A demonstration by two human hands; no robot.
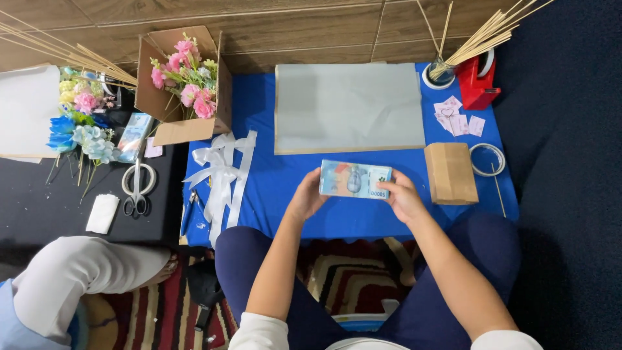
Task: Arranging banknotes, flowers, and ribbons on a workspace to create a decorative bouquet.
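A blue banknote or stack of banknotes (354, 179) is held flat between both of my hands above the blue cloth (278, 175) of a low table. My left hand (306, 196) grips its left edge and my right hand (400, 194) grips its right edge. Just beyond the note lies a large grey sheet (348, 107). To the right of my right hand stands a small brown paper block (451, 172).
A white ribbon bow (221, 170) lies left on the cloth. A cardboard box of pink flowers (184, 81), scissors (137, 188) and more flowers (81, 126) sit further left. A red tape dispenser (476, 81), sticks in a cup (442, 70), pink slips (459, 120) and a tape ring (487, 159) are at right. Another person's knee (84, 269) is lower left.
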